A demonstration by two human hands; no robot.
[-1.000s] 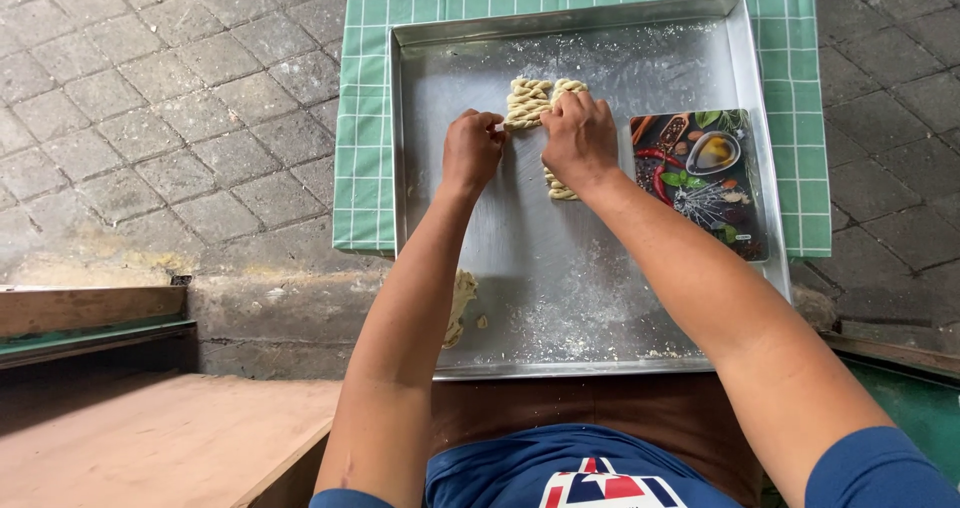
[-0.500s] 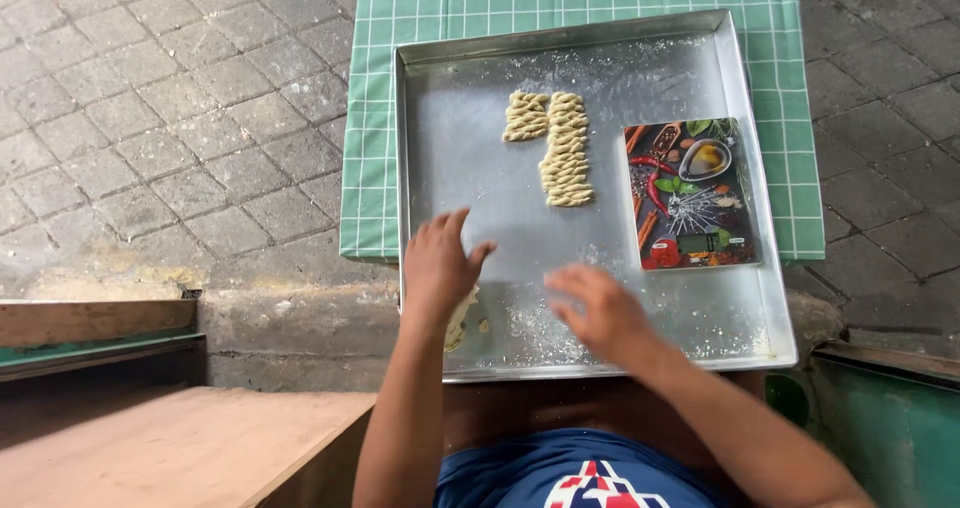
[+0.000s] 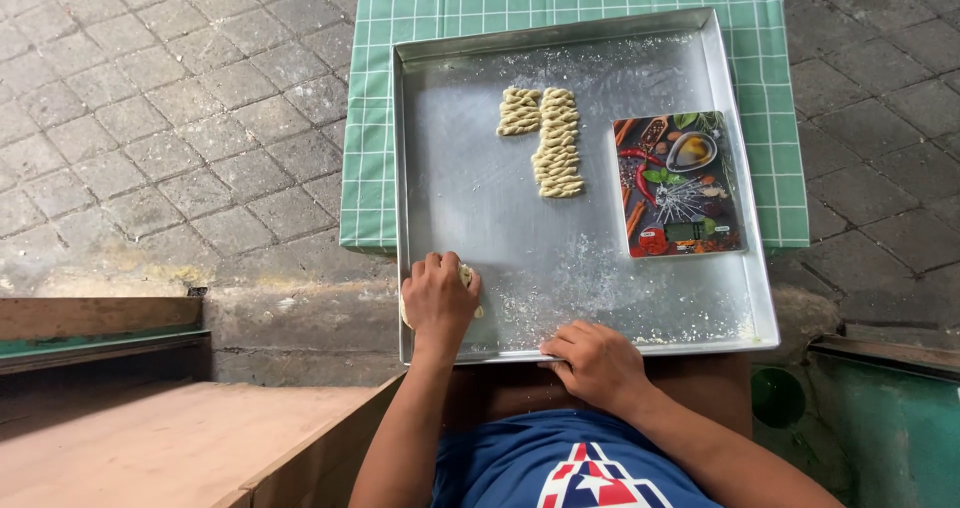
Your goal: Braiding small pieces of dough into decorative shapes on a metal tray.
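Left hand: your left hand (image 3: pixel 438 303) is curled down over a pale lump of dough (image 3: pixel 467 276) at the near-left corner of the metal tray (image 3: pixel 480 208), fingers closed around most of it, only a sliver of dough showing at your fingertips.
Right hand: your right hand (image 3: pixel 595 361) rests on the tray's near rim, fingers loosely bent and spread, gripping nothing; the fingertips touch the rim's edge.
Dough lump: inside the tray, hard against its left wall and near its front edge, largely hidden under your left palm.
Twisted pieces: two ridged dough twists (image 3: pixel 548 138) lie side by side toward the tray's far end, touching each other, the right one longer; well apart from both hands.
Scale: a flat kitchen scale (image 3: pixel 678 183) printed with spices sits inside the tray against its right wall.
Tray floor: dusted with flour, thickest near the front edge.
Cloth: a green checked cloth (image 3: pixel 420 18) lies under the tray's far half, on grey paving.
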